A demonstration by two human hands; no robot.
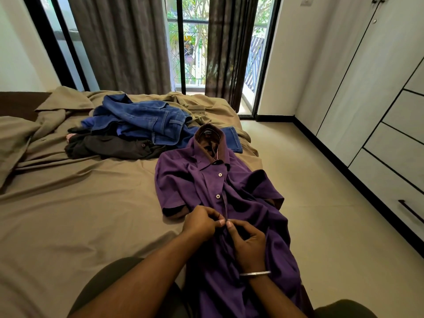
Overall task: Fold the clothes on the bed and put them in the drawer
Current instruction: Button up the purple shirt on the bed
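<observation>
A purple short-sleeved shirt with white buttons and a brown-lined collar lies face up along the right edge of the bed, its lower part hanging toward me. My left hand and my right hand meet at the shirt's front placket, each pinching the fabric at a button. A metal bangle sits on my right wrist. Behind the shirt, blue jeans lie crumpled on top of a black garment.
The bed has a rumpled tan sheet. A white wardrobe with drawers and a black handle lines the right wall. Beige floor runs between bed and wardrobe. Grey curtains and a glass balcony door stand behind the bed.
</observation>
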